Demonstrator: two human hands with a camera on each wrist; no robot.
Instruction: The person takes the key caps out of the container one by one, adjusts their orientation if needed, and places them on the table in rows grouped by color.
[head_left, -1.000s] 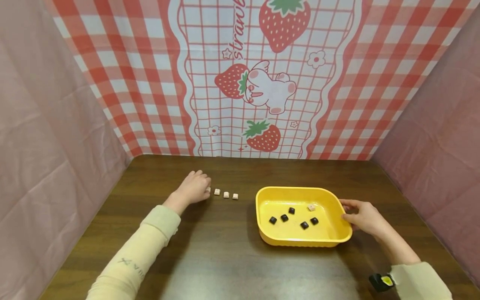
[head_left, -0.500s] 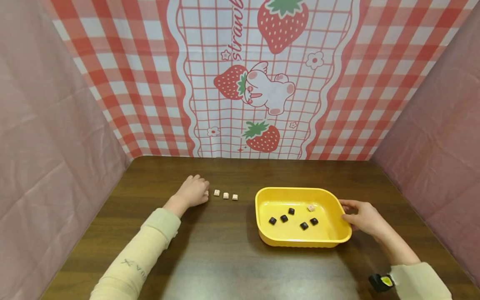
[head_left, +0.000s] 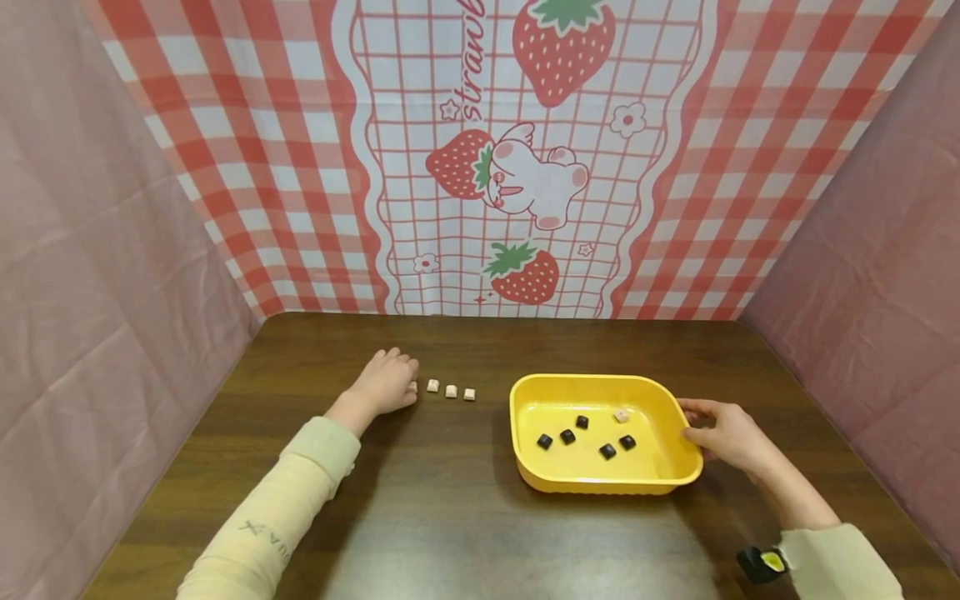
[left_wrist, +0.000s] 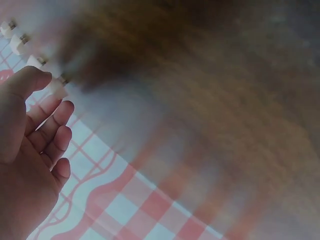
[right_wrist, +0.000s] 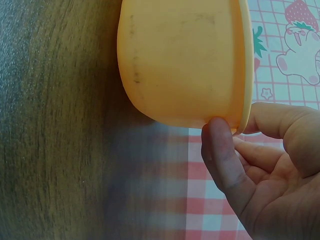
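Note:
My left hand (head_left: 384,382) is at the left end of a row of white keycaps. Its thumb and index finger pinch the end keycap (left_wrist: 58,89), seen close up in the left wrist view and partly covered by the hand in the head view. To its right sit three more white keycaps (head_left: 451,391), spaced apart on the table. My right hand (head_left: 729,433) grips the right end of a yellow plastic basin (head_left: 600,485), thumb and fingers on either side of its rim (right_wrist: 246,75). Inside lie several black keycaps (head_left: 567,437) and one white keycap (head_left: 621,415).
The dark wooden table (head_left: 420,517) carries everything. A red-checked strawberry cloth (head_left: 480,233) hangs behind it, with pink fabric (head_left: 112,333) at both sides. A small black object with a yellow patch (head_left: 762,565) is at the right sleeve cuff.
My left hand has shifted slightly left and toward me with the end keycap, then stayed nearly still. The right hand and the basin have not visibly moved.

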